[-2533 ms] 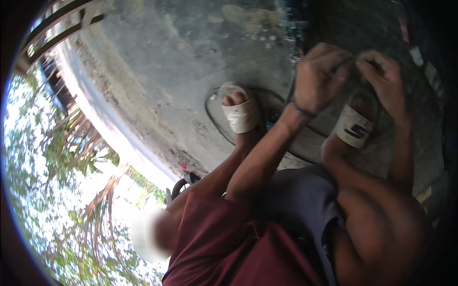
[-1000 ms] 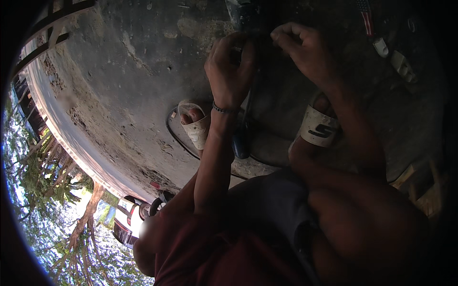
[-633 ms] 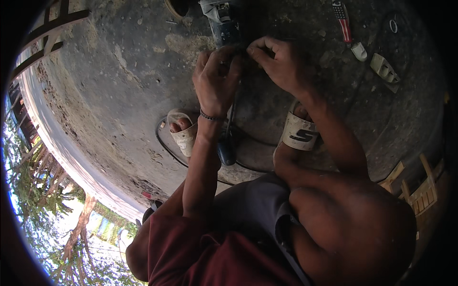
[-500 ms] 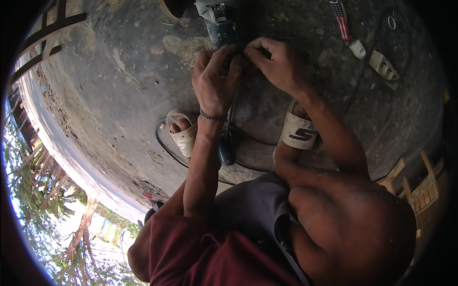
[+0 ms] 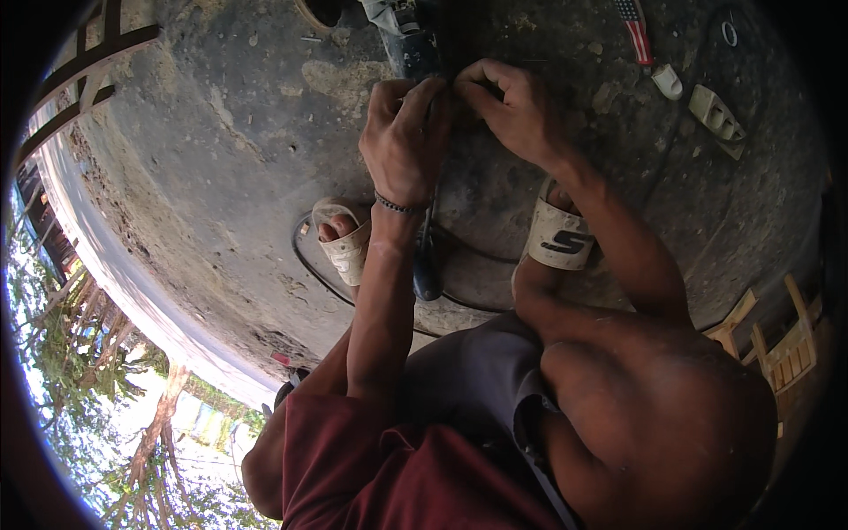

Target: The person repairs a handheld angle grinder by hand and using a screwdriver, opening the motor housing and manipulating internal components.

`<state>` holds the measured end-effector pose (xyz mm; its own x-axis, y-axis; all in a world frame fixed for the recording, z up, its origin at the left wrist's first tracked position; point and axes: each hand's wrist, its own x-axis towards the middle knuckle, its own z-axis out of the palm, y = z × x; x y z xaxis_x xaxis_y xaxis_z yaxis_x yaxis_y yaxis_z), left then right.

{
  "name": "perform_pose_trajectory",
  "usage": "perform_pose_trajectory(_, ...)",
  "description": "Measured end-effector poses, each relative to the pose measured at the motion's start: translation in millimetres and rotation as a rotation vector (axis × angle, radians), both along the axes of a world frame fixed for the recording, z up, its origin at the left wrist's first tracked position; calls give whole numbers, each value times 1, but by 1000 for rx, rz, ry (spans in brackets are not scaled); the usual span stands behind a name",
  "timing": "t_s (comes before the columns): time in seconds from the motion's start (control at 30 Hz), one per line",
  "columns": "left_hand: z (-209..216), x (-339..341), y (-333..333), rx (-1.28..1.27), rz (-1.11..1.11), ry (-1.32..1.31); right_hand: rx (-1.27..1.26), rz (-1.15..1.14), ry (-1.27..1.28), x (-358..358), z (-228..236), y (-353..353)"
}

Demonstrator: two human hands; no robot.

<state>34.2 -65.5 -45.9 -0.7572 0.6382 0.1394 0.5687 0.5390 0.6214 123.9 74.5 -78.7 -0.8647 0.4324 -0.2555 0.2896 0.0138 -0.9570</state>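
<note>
My left hand (image 5: 404, 137) has its fingers curled and pinched at the near end of a worn dark blue cylindrical tool body (image 5: 415, 55). A pale, grey-white part covers the tool's far end. Just to the right, my right hand (image 5: 512, 110) is closed, thumb and forefinger tips pinched together close to the left fingertips. Whatever lies between the fingertips is dark and too small to make out. Below my left hand, between my feet, lies a dark blue rounded handle-like piece (image 5: 427, 279), partly hidden by the forearm.
Black cable (image 5: 468, 303) loops over the rough concrete floor around my sandalled feet. At the far right lie a flag-patterned strip (image 5: 634, 31), a small whitish cap (image 5: 668, 82), a pale moulded casing piece (image 5: 715, 117) and a ring (image 5: 729, 34). Wooden bars (image 5: 97, 57) stand at the left.
Both hands have risen slightly toward the tool's body, still close together. The view has shifted a little, and the fingers keep nearly the same pinch.
</note>
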Motion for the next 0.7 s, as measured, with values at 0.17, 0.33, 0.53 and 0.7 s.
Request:
perform_pose_trajectory(0.17,2,6,6,-14,10,14,39,7,-22,1,2,0)
perform_pose_trajectory(0.33,3,14,7,-40,62,19,30,72,-76,3,7,0)
perform_pose_trajectory(0.53,-2,19,9,-39,93,-15,38,45,-19,4,2,1)
perform_pose_trajectory(0.7,3,19,4,-23,68,-95,24,69,-21,2,2,1)
